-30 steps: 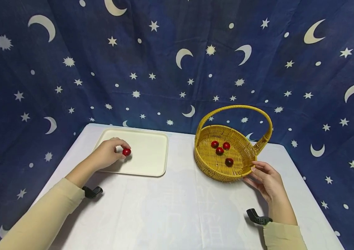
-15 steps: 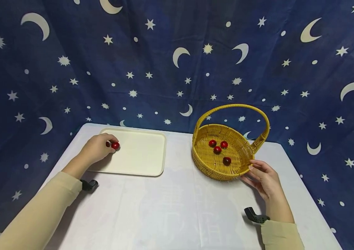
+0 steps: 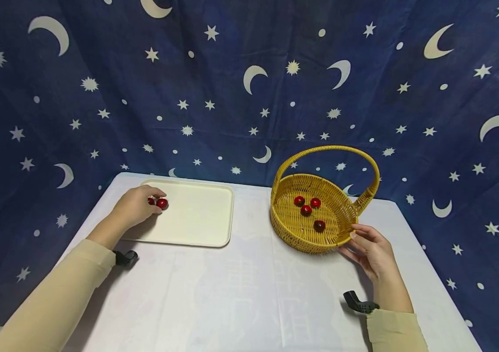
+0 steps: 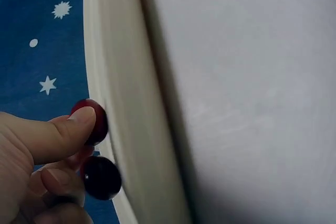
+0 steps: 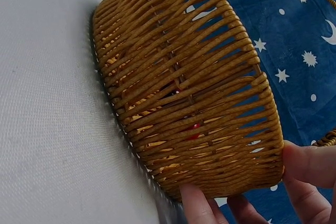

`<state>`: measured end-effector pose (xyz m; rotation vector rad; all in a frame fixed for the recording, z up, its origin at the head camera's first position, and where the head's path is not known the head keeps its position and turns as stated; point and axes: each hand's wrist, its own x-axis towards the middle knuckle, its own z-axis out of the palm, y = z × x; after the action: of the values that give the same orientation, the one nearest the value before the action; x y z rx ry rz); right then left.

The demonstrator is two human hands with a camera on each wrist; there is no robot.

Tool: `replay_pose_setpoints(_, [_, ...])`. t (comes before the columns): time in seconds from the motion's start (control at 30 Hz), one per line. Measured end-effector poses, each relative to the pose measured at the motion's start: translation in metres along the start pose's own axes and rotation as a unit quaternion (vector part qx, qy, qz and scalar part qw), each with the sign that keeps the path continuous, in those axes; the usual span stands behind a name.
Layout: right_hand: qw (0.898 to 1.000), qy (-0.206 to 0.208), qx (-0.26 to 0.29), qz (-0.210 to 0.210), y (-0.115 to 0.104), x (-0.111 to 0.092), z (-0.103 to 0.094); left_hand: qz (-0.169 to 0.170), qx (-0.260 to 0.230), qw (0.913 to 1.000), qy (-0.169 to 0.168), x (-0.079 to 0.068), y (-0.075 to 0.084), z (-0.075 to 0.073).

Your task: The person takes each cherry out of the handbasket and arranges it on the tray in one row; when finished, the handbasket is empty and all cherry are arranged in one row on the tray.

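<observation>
My left hand [image 3: 135, 209] is over the left part of a cream tray [image 3: 196, 215], thumb and fingers curled round a glossy red cherry [image 3: 162, 204]. A second cherry [image 3: 150, 201] shows between the fingers, partly hidden. In the left wrist view the thumb lies on one cherry [image 4: 97, 124], and a darker cherry [image 4: 101, 178] sits by the fingertips, close to the tray's rim [image 4: 131, 98]. My right hand [image 3: 374, 252] grips the near right rim of a yellow wicker basket [image 3: 291, 234], thumb on the rim and fingers beneath. Several cherries [image 3: 306, 210] lie inside it.
Both the tray and the basket stand on a white-covered table [image 3: 232, 293]. The basket's tall arched handle [image 3: 330, 148] rises over its opening. A dark blue curtain [image 3: 214, 58] with moons and stars hangs behind and along both sides.
My left hand has moved left and slightly back over the tray with the cherry, and a second cherry has come into sight between its fingers. The right hand stays on the basket rim.
</observation>
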<state>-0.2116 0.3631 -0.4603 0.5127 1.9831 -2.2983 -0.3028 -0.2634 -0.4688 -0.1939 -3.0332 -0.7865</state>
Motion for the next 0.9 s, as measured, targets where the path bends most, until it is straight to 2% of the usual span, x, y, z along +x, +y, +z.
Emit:
replay_pose_setpoints(0.17, [1.000, 0.004, -0.005, -0.001, 0.000, 0.000, 0.000, 0.011, -0.015, 0.9998, 0.004, -0.001, 0.005, -0.009])
replay_pose_setpoints(0.33, [1.000, 0.002, -0.002, -0.002, 0.000, -0.001, -0.001, 0.041, -0.027, 0.9986, 0.021, -0.004, 0.023, -0.016])
replay_pose_setpoints(0.43, [1.000, 0.001, 0.000, -0.002, 0.000, 0.000, -0.001, 0.068, -0.038, 0.9965, 0.029, -0.007, 0.041, -0.017])
replay_pose_setpoints(0.6, [1.000, 0.000, 0.001, -0.002, 0.001, 0.000, -0.002, 0.115, -0.067, 0.9907, 0.032, -0.010, 0.075, -0.011])
replay_pose_setpoints(0.9, [1.000, 0.000, -0.001, -0.002, 0.001, 0.000, -0.002, 0.179, -0.101, 0.9788, -0.002, -0.013, 0.136, 0.010])
